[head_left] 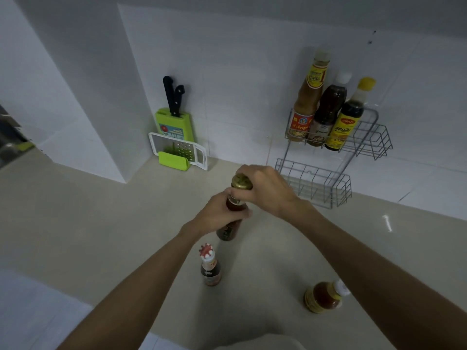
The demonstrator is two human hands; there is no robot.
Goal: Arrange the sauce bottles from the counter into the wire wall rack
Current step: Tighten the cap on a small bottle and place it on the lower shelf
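Both hands (262, 190) clasp bottle (231, 224) — apparently upright.

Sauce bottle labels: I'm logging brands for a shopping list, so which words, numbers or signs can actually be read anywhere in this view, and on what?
No text reads with certainty.
Yellow-capped dark bottle in the wire wall rack: Thai script on a red oval and on the yellow label, blurred.
Tall orange-brown bottle: Thai lettering, too small.
White-capped dark bottle: label illegible.
Green knife block: sticker print unreadable.
Three counter bottles: labels blurred.
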